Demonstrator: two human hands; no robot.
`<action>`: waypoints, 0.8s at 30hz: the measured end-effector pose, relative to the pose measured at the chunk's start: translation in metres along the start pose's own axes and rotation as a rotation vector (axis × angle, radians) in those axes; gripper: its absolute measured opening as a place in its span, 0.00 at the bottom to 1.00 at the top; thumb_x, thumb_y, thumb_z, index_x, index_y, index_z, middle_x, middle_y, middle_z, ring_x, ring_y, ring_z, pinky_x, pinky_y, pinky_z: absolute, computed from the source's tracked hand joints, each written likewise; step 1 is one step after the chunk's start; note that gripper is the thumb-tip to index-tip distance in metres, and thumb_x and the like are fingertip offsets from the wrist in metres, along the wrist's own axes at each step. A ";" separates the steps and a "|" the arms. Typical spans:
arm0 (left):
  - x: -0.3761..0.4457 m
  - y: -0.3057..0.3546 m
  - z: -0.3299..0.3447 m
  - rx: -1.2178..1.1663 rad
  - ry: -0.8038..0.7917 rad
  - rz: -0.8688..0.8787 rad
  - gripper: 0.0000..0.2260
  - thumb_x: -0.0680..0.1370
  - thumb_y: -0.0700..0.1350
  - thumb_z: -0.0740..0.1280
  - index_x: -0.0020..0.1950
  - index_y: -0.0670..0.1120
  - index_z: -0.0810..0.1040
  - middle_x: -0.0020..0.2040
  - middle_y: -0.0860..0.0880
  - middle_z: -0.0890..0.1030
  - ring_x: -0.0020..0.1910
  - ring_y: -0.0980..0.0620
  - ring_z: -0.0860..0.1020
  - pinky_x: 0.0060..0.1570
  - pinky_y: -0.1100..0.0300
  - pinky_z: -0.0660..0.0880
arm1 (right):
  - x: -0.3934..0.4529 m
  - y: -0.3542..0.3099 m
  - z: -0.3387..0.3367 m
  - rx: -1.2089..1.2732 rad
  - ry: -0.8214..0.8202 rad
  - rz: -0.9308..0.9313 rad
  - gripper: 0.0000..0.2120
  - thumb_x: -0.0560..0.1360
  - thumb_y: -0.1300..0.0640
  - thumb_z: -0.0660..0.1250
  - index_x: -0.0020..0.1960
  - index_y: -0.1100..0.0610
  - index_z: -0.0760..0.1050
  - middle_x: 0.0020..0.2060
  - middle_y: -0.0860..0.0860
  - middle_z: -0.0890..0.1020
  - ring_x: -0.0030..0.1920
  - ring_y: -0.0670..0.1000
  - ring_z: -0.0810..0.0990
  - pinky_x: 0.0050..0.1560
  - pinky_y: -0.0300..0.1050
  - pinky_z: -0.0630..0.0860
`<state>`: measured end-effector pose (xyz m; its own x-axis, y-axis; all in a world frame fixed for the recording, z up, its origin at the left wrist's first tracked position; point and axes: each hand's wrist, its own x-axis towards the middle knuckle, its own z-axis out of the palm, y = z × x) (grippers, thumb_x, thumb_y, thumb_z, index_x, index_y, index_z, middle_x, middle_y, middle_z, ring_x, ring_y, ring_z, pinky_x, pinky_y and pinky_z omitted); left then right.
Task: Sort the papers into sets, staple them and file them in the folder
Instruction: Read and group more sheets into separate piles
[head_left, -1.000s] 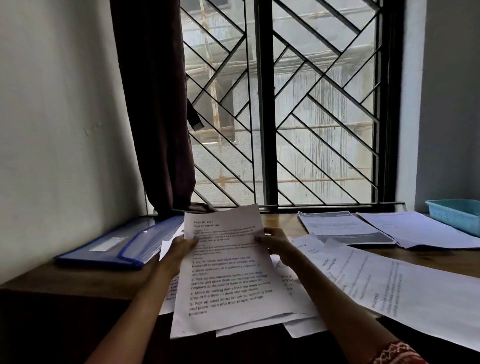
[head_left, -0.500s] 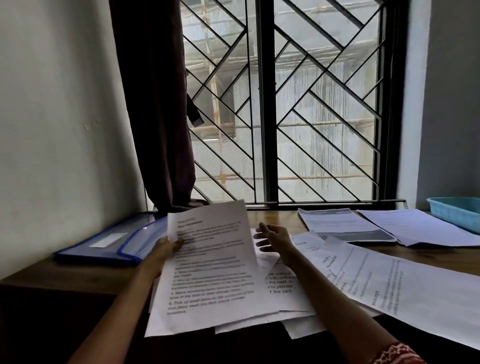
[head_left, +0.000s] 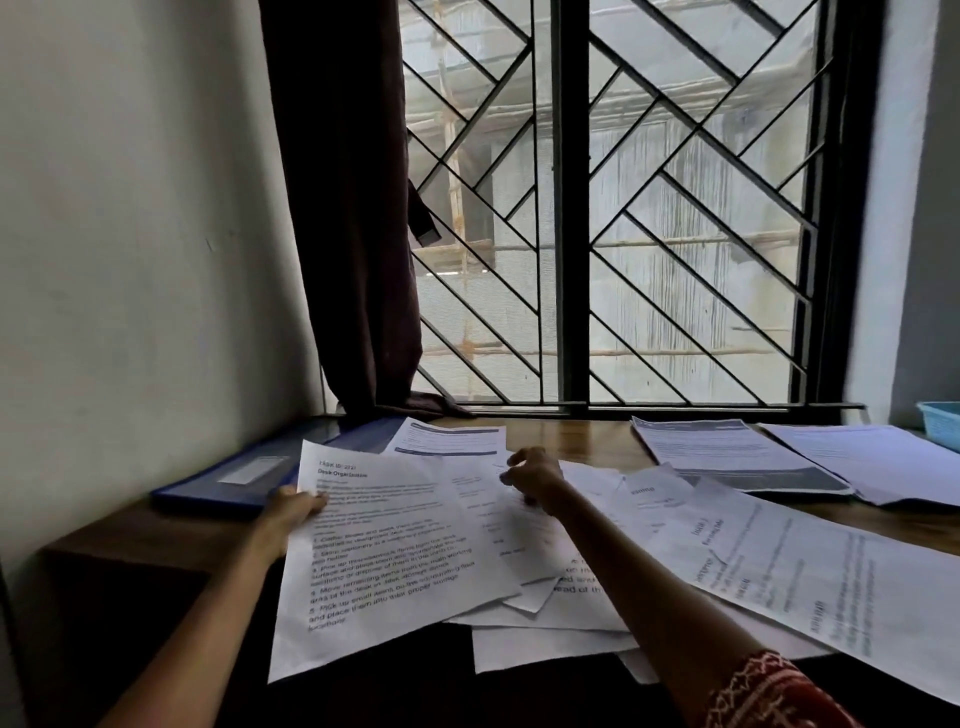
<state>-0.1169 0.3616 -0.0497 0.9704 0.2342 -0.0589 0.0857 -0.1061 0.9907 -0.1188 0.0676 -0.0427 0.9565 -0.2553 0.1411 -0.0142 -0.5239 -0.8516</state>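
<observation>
Since a moment ago the printed sheet (head_left: 395, 551) has swung further toward the blue folder (head_left: 244, 475), carried by the left hand (head_left: 293, 512) alone, and it uncovers another page with a dark header band (head_left: 449, 441) lying just beside the folder. The left hand pinches the sheet's edge nearest the folder, thumb on top, fingers hidden beneath the paper. The right hand (head_left: 532, 475) has let go of the sheet and hovers over the loose pile of papers (head_left: 550, 597) on the far side of the sheet from the folder; its fingers curl loosely downward, and I cannot tell whether they grip a page or only touch it. The folder lies flat on the tabletop (head_left: 571, 441) against the wall, its near edge just beside the held sheet. Further from the folder, past the pile, a long sheet (head_left: 831, 587) lies slanted, and beyond it two more stacks (head_left: 737, 457) sit under the barred window (head_left: 623, 208). A turquoise tray (head_left: 943, 423) stands farthest from the folder. A dark curtain (head_left: 343, 208) hangs just behind the folder.
</observation>
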 end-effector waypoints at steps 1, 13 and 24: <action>0.001 -0.002 0.001 -0.001 0.003 0.001 0.13 0.77 0.30 0.61 0.61 0.28 0.71 0.36 0.42 0.76 0.32 0.45 0.74 0.29 0.57 0.75 | 0.000 -0.003 0.003 -0.001 -0.022 0.008 0.15 0.71 0.63 0.70 0.57 0.66 0.77 0.51 0.62 0.82 0.49 0.57 0.80 0.38 0.40 0.70; -0.002 -0.010 0.006 -0.102 0.034 0.159 0.07 0.77 0.34 0.64 0.53 0.33 0.75 0.37 0.44 0.78 0.30 0.49 0.77 0.22 0.67 0.75 | 0.006 0.004 0.020 0.469 -0.019 0.043 0.19 0.62 0.68 0.68 0.53 0.64 0.78 0.45 0.62 0.81 0.42 0.55 0.77 0.44 0.48 0.75; -0.015 -0.002 0.010 -0.225 0.093 0.197 0.03 0.77 0.39 0.66 0.44 0.44 0.75 0.38 0.45 0.78 0.35 0.48 0.76 0.23 0.61 0.76 | 0.003 0.009 0.012 0.659 -0.112 -0.003 0.13 0.74 0.73 0.62 0.38 0.57 0.74 0.29 0.52 0.77 0.25 0.44 0.74 0.26 0.34 0.72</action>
<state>-0.1298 0.3486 -0.0519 0.9375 0.3191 0.1387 -0.1646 0.0556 0.9848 -0.1129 0.0719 -0.0557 0.9813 -0.1502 0.1206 0.1352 0.0912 -0.9866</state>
